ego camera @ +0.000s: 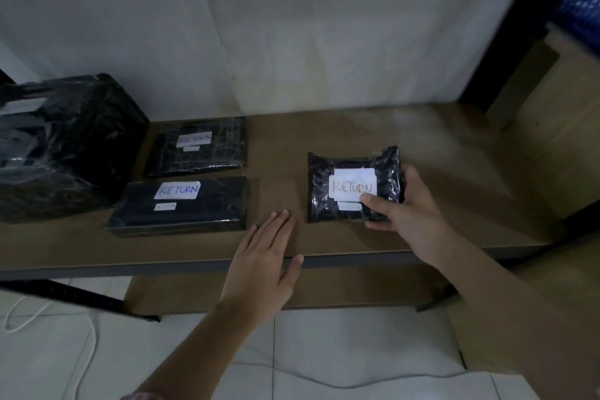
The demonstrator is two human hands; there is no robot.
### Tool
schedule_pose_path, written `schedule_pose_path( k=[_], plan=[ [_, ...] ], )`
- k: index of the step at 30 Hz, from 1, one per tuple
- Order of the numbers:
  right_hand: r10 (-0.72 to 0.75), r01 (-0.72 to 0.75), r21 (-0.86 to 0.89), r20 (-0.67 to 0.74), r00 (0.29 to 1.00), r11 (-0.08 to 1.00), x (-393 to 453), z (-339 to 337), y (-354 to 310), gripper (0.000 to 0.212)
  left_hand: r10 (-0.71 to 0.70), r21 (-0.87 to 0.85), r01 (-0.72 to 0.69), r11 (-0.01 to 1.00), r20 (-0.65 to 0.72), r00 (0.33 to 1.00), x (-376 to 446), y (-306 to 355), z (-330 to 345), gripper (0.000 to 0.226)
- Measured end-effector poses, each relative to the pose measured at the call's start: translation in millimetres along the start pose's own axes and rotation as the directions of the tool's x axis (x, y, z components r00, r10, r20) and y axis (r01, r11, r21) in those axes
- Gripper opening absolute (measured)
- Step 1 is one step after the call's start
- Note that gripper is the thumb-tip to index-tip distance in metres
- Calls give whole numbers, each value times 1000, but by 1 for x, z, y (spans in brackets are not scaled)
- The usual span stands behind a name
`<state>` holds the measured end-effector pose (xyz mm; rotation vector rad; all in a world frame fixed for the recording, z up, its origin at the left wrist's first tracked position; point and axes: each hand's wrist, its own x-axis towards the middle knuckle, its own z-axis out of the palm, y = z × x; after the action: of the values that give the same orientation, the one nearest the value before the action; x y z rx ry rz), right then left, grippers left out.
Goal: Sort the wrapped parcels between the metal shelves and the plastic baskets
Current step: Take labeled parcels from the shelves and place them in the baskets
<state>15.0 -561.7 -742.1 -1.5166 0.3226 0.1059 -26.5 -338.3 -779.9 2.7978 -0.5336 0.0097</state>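
A small parcel [355,183] wrapped in crinkled black plastic lies on a brown shelf board [438,172], a little right of the middle. A white label on top reads "RETURN". The person's right hand [406,204] grips the parcel at its near right corner — thumb pressed on the lower edge of the label, fingers curled round the right side. Whether the parcel rests fully on the board or is slightly lifted cannot be told; the grip suits either setting it down or picking it up.

The left hand [264,256] is empty and spread flat, fingers straight and close together, palm down over the front edge of the shelf, just left of the parcel and not touching it. It looks like a steadying hand.

To the left, well apart from the held parcel, two flat black parcels lie one behind the other: a near one [180,206] and a far one [198,146], each labelled "RETURN". Grouping them suggests this shelf collects returns. Left again sits a large bulky black bundle [61,146], its label blurred.

Behind is a pale wall [292,26]. At the far upper right, something blue [582,3] — possibly a basket — shows past a dark shelf post [506,42]. Below, white floor tiles carry a thin cable [357,380].
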Motion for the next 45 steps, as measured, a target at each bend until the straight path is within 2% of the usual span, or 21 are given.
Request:
schedule_pose_path(
  k=[4, 9, 15, 20, 22, 26, 31, 35, 40, 45],
  plan=[
    [12, -7, 40, -121, 993, 999, -41, -19, -20, 47, -47, 60, 39, 997, 147, 988, 0, 27, -37, 58],
    [18, 6, 83, -285, 958, 997, -115, -61, -74, 37, 39, 72, -59, 996, 251, 967, -6, 84, -115, 52],
    [-4, 56, 120, -400, 916, 991, -226, -120, -160, 43, 260, -10, -266, 964, 252, 932, -12, 178, -220, 61],
    [-82, 115, 38, -490, 868, 993, -309, -177, -198, 39, 479, -1, -488, 873, 191, 857, -18, 267, -268, 63],
    [-90, 114, 14, -520, 850, 993, -332, -204, -207, 39, 566, -7, -574, 819, 174, 806, -17, 302, -274, 61],
    [-112, 128, -14, -588, 801, 992, -356, -258, -216, 39, 683, 62, -701, 711, 180, 708, -8, 371, -265, 55],
    [-109, 162, 26, -640, 761, 986, -366, -340, -214, 41, 701, 113, -737, 666, 240, 671, 19, 463, -226, 62],
    [-97, 215, 99, -663, 742, 972, -366, -409, -204, 43, 637, 30, -661, 750, 237, 733, 42, 533, -194, 63],
    [-77, 242, 162, -661, 746, 957, -358, -493, -191, 44, 553, 13, -574, 819, 245, 796, 82, 607, -146, 64],
    [-55, 226, 179, -657, 752, 958, -339, -574, -184, 45, 545, -5, -563, 827, 255, 799, 124, 676, -101, 65]
  ],
)
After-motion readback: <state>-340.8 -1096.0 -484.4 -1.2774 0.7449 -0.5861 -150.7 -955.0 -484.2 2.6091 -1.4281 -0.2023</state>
